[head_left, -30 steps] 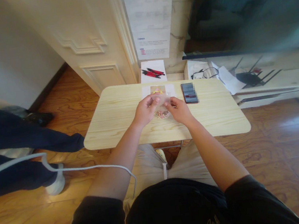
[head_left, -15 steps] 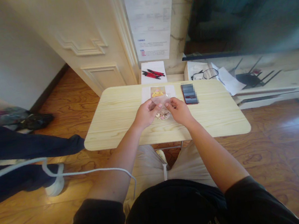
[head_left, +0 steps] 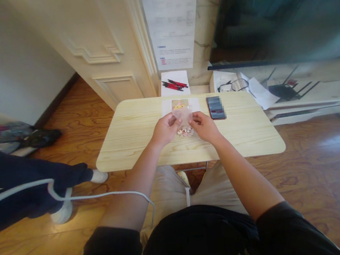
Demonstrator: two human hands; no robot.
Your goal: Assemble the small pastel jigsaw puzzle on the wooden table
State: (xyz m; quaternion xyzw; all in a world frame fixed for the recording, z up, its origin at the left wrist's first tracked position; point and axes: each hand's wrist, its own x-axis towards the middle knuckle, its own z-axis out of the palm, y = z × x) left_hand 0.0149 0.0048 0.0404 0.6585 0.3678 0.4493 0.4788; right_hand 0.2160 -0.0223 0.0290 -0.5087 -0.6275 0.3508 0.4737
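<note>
Between my two hands is a clear plastic bag, with many small pale and reddish pieces gathered at its bottom, near the tabletop. My left hand pinches the bag's left edge between thumb and fingers. On the opposite edge, my right hand has the same kind of pinch. Just behind the bag lies a picture card with a yellow figure, partly covered by the bag, on a white sheet.
A phone lies on the wooden table, right of my hands. Red and black pens rest on paper beyond the far edge. A white cable crosses my left arm. Another person's legs are at left.
The bag has straightened between my hands, and its pieces now sit bunched at the bottom. At left, the other person's leg has shifted and a second white shoe shows.
</note>
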